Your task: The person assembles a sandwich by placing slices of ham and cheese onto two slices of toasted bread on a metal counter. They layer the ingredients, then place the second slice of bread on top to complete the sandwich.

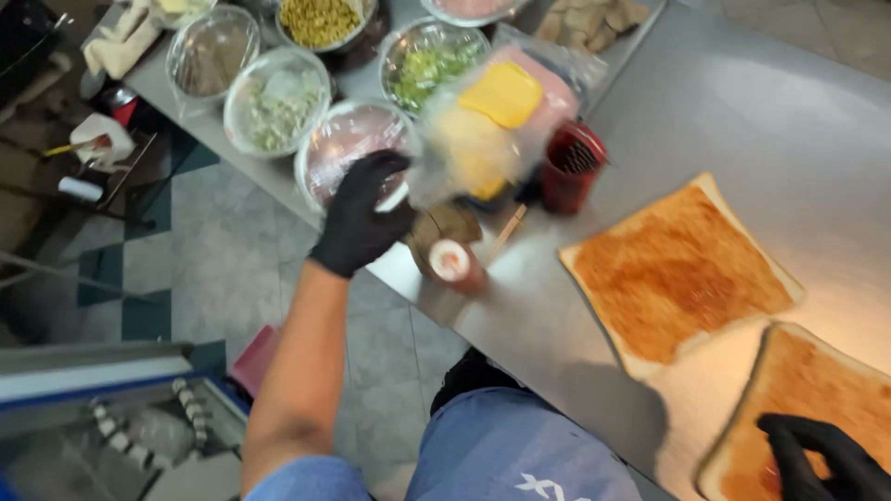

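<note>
Gripping a clear bag of cheese slices (492,130) in left hand (362,218), lifted above worktop (742,102) edge. Right hand (821,455) pressed flat on near sauced bread slice (807,390).

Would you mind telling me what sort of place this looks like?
Probably a commercial food-prep kitchen or sandwich stall: a stainless steel counter, film-covered bowls of fillings, sauce-spread bread slices, and black-gloved hands.

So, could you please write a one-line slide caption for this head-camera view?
Gloved left hand lifts a clear bag of cheese beside ingredient bowls; right hand rests on a sauced bread slice.
</note>
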